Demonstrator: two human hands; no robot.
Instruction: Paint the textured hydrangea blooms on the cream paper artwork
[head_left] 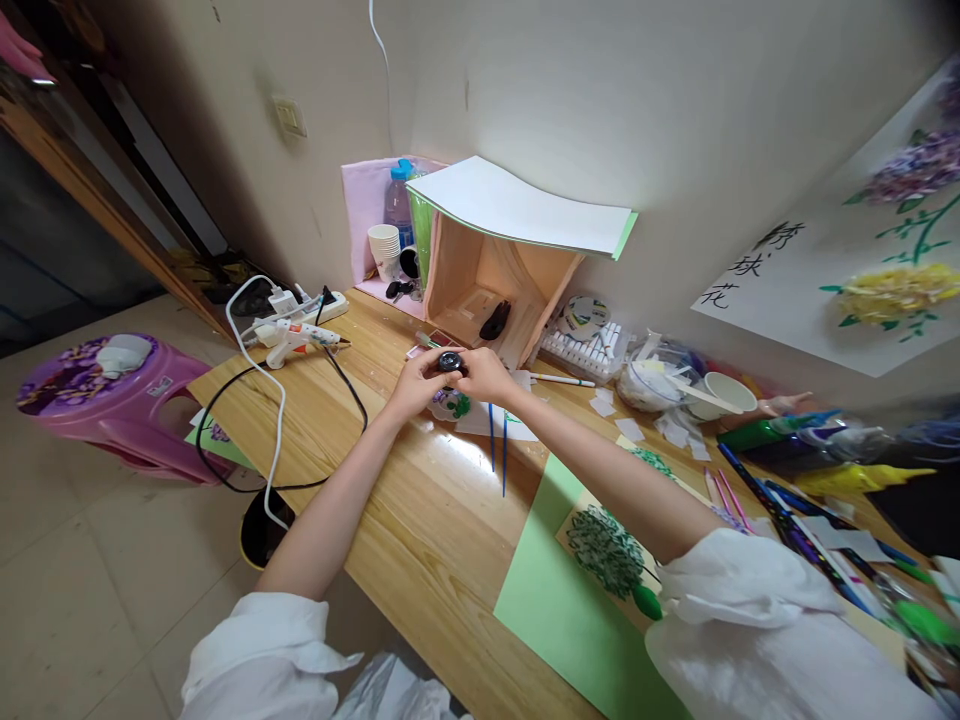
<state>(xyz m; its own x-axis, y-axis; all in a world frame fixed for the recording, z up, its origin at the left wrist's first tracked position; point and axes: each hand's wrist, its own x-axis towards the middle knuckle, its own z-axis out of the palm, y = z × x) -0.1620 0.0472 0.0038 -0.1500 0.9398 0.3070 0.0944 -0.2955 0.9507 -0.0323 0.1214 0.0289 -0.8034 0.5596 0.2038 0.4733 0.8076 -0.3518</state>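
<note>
My left hand [417,384] and my right hand [484,376] meet above the far part of the wooden table, fingers closed from both sides on a small dark bottle with a round black cap [450,362]. The fingers hide most of its body. Just below the hands lies a palette with green and purple paint [451,404]. A white paper [517,424] and two thin blue sticks [493,440] lie beside it. Under my right forearm is a light green sheet [551,570] bearing a picture of a dark green flower head [606,550].
A hot glue gun [289,340] with cables lies at left, near a power strip [330,306]. Behind the hands stands an open box [457,262] holding a black stapler-like object [495,320]. Pens and paint bottles [772,428] crowd the right. A pink stool [150,400] stands left.
</note>
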